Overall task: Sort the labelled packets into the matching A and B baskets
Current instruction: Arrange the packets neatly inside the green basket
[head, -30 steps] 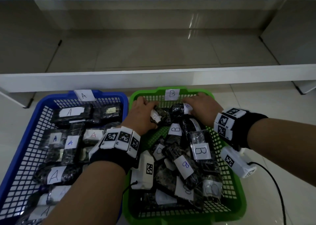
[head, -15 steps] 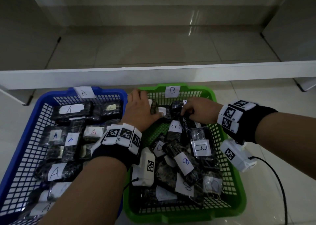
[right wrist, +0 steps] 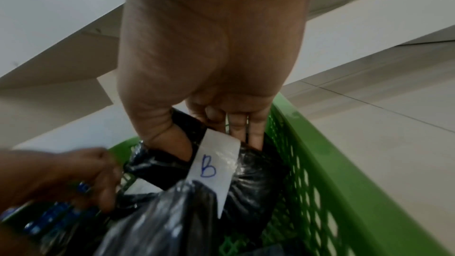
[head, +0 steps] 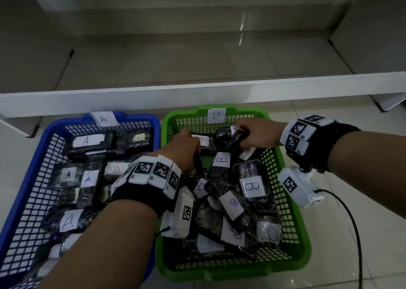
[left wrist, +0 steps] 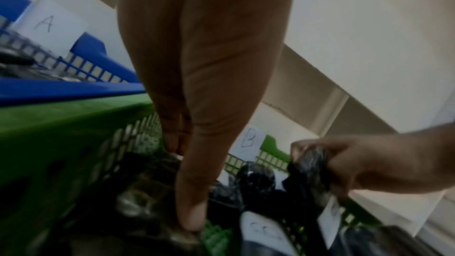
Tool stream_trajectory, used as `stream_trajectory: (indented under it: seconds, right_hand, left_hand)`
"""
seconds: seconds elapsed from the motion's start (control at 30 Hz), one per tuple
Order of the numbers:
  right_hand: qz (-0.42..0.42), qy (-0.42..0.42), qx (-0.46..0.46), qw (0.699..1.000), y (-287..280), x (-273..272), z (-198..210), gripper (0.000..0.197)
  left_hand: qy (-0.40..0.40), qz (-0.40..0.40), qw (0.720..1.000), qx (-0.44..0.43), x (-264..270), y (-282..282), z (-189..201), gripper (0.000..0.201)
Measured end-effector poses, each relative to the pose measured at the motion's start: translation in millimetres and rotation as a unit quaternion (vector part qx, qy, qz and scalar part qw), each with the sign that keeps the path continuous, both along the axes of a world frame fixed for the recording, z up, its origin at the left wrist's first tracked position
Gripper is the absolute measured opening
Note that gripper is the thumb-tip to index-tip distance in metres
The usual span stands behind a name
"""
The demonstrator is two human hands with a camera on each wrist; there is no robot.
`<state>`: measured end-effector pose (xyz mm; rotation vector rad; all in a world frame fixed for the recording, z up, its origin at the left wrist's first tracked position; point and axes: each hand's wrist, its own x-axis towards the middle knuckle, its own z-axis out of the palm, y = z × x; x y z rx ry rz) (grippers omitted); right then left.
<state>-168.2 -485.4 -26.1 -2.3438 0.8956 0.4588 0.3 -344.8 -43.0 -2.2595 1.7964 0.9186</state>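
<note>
Side by side on the floor stand a blue basket point(head: 28, 178) tagged A point(head: 103, 119) and a green basket point(head: 230, 273) tagged B point(head: 216, 114). Both hold several black packets with white letter labels. My right hand point(head: 248, 134) grips a black packet point(head: 235, 139) at the back of the green basket. In the right wrist view my right hand point(right wrist: 209, 139) has it between thumb and fingers, and its label point(right wrist: 211, 164) reads B. My left hand point(head: 186, 150) holds another dark packet point(head: 197, 161) at the basket's back left. That packet point(left wrist: 147, 192) is pinched and its letter is hidden.
A low white shelf board point(head: 197, 93) runs just behind both baskets. Pale tiled floor point(head: 351, 233) lies to the right of the green basket. A black cable point(head: 351, 218) trails from the right wrist camera point(head: 301, 187).
Both hands have drawn back from the green basket's far wall. The right hand has curled round a black packet and raised it. The left hand has closed on a packet.
</note>
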Motion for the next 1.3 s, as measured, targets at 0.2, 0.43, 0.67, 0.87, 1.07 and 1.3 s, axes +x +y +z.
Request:
stream_trajectory:
  seconds: [0.2, 0.43, 0.67, 0.87, 1.07, 1.3]
  right_hand:
    - [-0.16, -0.086, 0.044, 0.982, -9, -1, 5, 0.027]
    - [-0.203, -0.126, 0.061, 0.969, -8, -2, 5, 0.031]
    - [-0.21, -0.131, 0.065, 0.967, -9, -5, 3, 0.037]
    - [-0.171, -0.112, 0.059, 0.977, -3, -4, 3, 0.036]
    - [-0.137, -0.131, 0.018, 0.982, 1, -10, 5, 0.032]
    - [-0.094, -0.109, -0.042, 0.989, -9, -20, 9, 0.031]
  left_hand:
    - [-0.02, -0.022, 1.0, -0.004, 0, 2, -1, 0.042]
    - [-0.037, 0.019, 0.994, -0.103, -2, 2, 0, 0.027]
    - [-0.05, -0.026, 0.997, -0.057, 6, 2, -6, 0.035]
    - [-0.051, -0.008, 0.997, -0.065, 3, -1, -10, 0.03]
    - [-0.124, -0.037, 0.99, -0.063, -5, -8, -13, 0.028]
    - [-0.077, -0.051, 0.994, -0.056, -43, -26, -11, 0.028]
